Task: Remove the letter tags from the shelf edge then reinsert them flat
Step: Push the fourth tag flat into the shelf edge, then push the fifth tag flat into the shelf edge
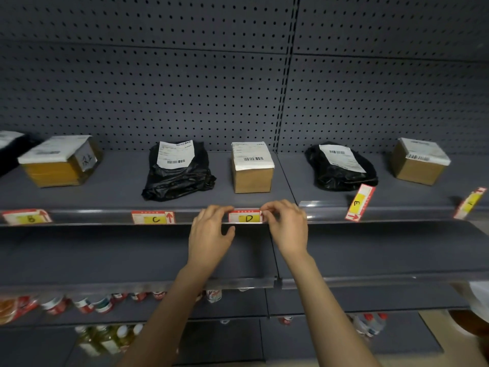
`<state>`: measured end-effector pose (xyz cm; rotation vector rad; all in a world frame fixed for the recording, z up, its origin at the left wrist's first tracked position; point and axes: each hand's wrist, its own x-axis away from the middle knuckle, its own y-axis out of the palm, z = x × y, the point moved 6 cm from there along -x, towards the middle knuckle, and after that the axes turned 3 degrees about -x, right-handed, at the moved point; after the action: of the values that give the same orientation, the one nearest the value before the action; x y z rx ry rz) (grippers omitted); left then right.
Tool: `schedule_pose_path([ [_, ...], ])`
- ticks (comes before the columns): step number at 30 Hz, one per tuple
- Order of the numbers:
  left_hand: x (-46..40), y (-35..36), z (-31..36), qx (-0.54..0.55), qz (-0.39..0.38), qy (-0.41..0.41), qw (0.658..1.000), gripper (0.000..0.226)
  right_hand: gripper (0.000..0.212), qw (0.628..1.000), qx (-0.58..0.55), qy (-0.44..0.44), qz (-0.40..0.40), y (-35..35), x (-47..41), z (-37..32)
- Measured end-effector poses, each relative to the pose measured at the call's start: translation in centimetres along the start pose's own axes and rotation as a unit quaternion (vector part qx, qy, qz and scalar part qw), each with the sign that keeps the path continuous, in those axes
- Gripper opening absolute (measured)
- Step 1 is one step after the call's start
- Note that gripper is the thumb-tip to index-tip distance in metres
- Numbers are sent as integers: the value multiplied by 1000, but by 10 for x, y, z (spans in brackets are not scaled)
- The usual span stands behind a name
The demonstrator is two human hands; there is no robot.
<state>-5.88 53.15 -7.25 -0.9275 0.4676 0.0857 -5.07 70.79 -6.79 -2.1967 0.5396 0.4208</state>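
Observation:
Red-and-white tags with yellow letter patches sit along the grey shelf edge [105, 217]. The D tag [246, 217] lies flat in the rail, pinched at its left end by my left hand [211, 231] and at its right end by my right hand [287, 226]. To the left, the C tag [153, 218] and the B tag [26, 216] sit flat in the rail. To the right, the E tag [360, 203] stands crooked, tilted up out of the rail, and a further tag [470, 203] at the far right leans the same way.
On the shelf stand cardboard boxes [252, 168] [59, 161] [419, 161] and black bagged parcels [177, 172] [341, 166], all with shipping labels. A pegboard wall [185, 88] backs the shelf. Lower shelves hold bottles [105, 337] and packaged goods [53, 305].

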Motion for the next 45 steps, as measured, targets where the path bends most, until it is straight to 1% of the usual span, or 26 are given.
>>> schedule_pose_path([
  [5, 3, 3, 3, -28, 14, 1, 1000, 40, 15, 1000, -2, -19, -1, -2, 5, 7],
  [9, 6, 1, 12, -23, 54, -15, 998, 38, 20, 998, -19, -63, -21, -14, 2, 9],
  [11, 4, 3, 25, -10, 72, -15, 997, 36, 19, 997, -15, -81, -7, -29, -1, 15],
  [13, 0, 11, 45, -3, 73, -6, 997, 36, 19, 996, 1, -92, 10, -47, -6, 26],
  [18, -10, 44, 100, 15, 46, 29, 998, 38, 28, 990, 83, -107, 27, -95, -24, 58],
  [23, -22, 73, 148, 40, 10, 62, 997, 43, 36, 986, 143, -84, 21, -134, -40, 96],
  [26, -29, 87, 170, 56, -17, 84, 995, 43, 36, 989, 134, -57, 30, -152, -43, 117],
  [29, -35, 97, 181, 64, -41, 94, 993, 44, 39, 996, 76, -6, 54, -166, -41, 134],
  [31, -41, 101, 184, 64, -53, 98, 992, 45, 38, 996, 45, 45, 66, -169, -39, 146],
  [33, -46, 102, 185, 68, -61, 104, 990, 44, 34, 994, 41, 83, 58, -165, -37, 156],
  [36, -55, 100, 184, 76, -69, 113, 988, 42, 25, 993, 32, 98, 55, -155, -36, 156],
  [38, -61, 99, 182, 80, -77, 116, 987, 42, 21, 995, 22, 82, 54, -148, -39, 147],
  [42, -70, 94, 182, 73, -76, 146, 984, 39, 23, 999, 34, 6, -18, -125, -44, 124],
  [45, -69, 92, 177, 54, -90, 160, 982, 24, 22, 999, 22, -21, -45, -112, -42, 114],
])
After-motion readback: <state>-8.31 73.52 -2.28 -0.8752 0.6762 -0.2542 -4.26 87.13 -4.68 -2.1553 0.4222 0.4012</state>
